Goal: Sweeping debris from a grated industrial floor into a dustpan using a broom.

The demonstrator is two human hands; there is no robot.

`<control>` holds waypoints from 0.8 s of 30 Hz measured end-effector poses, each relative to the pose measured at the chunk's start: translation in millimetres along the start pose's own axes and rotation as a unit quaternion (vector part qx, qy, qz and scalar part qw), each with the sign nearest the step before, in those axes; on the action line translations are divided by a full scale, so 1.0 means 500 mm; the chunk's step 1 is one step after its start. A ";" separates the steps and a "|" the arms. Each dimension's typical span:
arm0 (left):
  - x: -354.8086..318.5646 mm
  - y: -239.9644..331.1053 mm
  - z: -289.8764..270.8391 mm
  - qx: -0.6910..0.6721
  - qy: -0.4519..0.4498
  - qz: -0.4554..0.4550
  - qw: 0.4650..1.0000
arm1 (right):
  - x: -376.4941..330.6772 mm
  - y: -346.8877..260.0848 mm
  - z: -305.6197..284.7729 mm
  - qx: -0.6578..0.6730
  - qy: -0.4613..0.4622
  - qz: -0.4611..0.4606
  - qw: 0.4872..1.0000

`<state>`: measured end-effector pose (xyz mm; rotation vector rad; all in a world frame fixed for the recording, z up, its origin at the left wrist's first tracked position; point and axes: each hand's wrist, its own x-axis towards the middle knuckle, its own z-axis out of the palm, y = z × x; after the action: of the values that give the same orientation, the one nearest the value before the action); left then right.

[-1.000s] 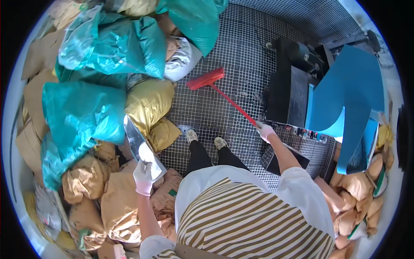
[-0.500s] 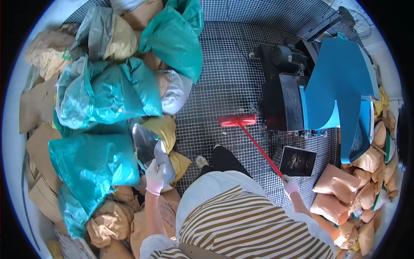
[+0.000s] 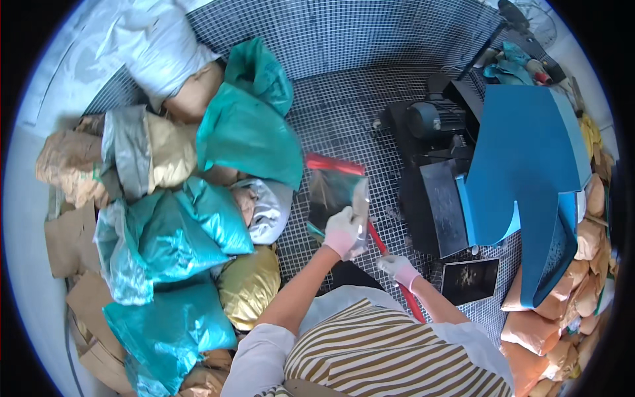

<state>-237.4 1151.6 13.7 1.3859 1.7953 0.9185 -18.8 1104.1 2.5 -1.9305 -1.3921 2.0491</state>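
Observation:
In front of my body, my gloved left hand (image 3: 344, 231) is closed on a shiny metal dustpan (image 3: 333, 190), raised over the tiled floor. Its surface catches reflections, and the fingers cover its near end. To the right, my gloved right hand (image 3: 400, 270) grips the red handle of a broom (image 3: 413, 304). The handle slants from beside my waist up toward the left, and the dustpan hides part of it. Beyond the dustpan's far edge shows the broom's red head (image 3: 335, 163).
Stuffed green sacks (image 3: 251, 135) and a yellow sack (image 3: 250, 286) crowd the left. On the right stands a blue machine (image 3: 512, 159) with a motor (image 3: 431, 119). A black tray (image 3: 469, 280) holding crumbs lies on the floor near orange bags (image 3: 531, 332).
My left hand has carried the dustpan from beside the sacks rightward and forward to the middle. My right hand has moved left, farther along the broom handle, and the red head has shifted left.

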 end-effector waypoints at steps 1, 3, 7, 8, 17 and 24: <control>0.017 0.028 0.020 -0.006 -0.040 0.006 0.999 | 0.002 -0.013 -0.025 0.011 0.008 0.002 1.000; 0.043 0.075 0.066 -0.011 -0.091 0.016 0.996 | -0.002 -0.035 -0.067 0.026 -0.009 0.029 0.999; 0.060 0.118 0.149 -0.009 -0.157 0.049 0.986 | -0.003 -0.063 -0.111 -0.040 0.016 -0.002 0.999; 0.063 0.118 0.166 0.000 -0.171 0.049 0.984 | 0.002 -0.066 -0.117 -0.080 0.031 -0.023 0.996; 0.122 0.109 0.218 0.003 -0.218 0.041 0.975 | 0.128 -0.075 -0.152 -0.007 0.143 -0.047 0.989; 0.166 0.065 0.184 0.005 -0.299 0.062 0.952 | 0.203 -0.088 -0.122 -0.108 0.156 -0.081 0.978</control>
<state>-160.1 1249.8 -14.1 1.5841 1.2641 0.4703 -18.6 1221.5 -44.4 -2.0258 -1.6814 1.4997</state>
